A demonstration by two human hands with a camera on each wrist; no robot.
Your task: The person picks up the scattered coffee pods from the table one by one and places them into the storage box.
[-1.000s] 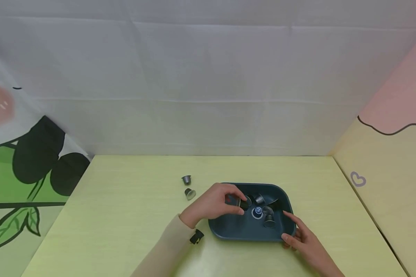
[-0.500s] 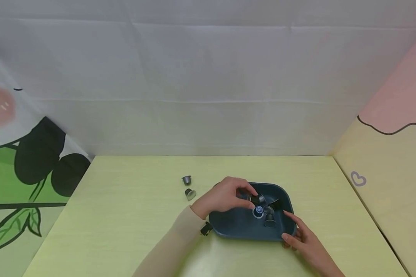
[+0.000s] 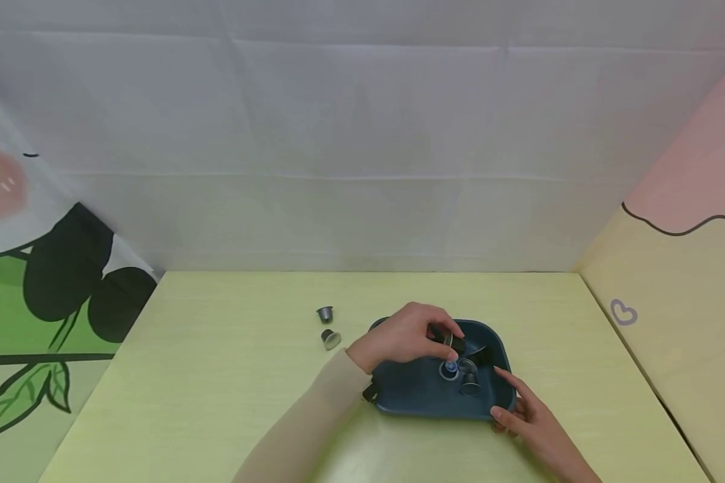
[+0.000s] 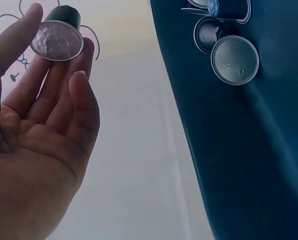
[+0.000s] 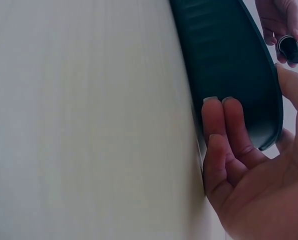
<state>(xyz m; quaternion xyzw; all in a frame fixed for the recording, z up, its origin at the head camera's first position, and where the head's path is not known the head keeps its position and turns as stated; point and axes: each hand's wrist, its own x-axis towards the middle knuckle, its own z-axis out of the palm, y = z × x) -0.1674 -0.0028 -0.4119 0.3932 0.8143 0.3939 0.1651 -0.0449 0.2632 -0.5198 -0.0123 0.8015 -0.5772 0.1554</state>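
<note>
My left hand (image 3: pixel 407 335) pinches a dark green-black coffee capsule (image 4: pixel 69 17) between thumb and fingertips, over the back part of the dark blue tray (image 3: pixel 407 399). In the left wrist view, the capsule's foil lid (image 4: pixel 56 42) faces the camera. With thumb and fingers on either side of its wall, my right hand (image 3: pixel 538 429) grips the tray's right end. Several capsules lie in the tray, among them a blue one (image 3: pixel 450 368) and a dark one with a round lid (image 3: pixel 470 386). The left hand partly covers the tray's back left.
Two more capsules rest on the pale yellow-green table, left of the tray: a grey one (image 3: pixel 325 314) and one tipped with its lid outward (image 3: pixel 331 339). A white cloth wall (image 3: pixel 362 221) stands behind the table, with printed panels at both sides.
My left hand has moved right and a little back over the tray, carrying the capsule. The right hand and the tray have stayed in place.
</note>
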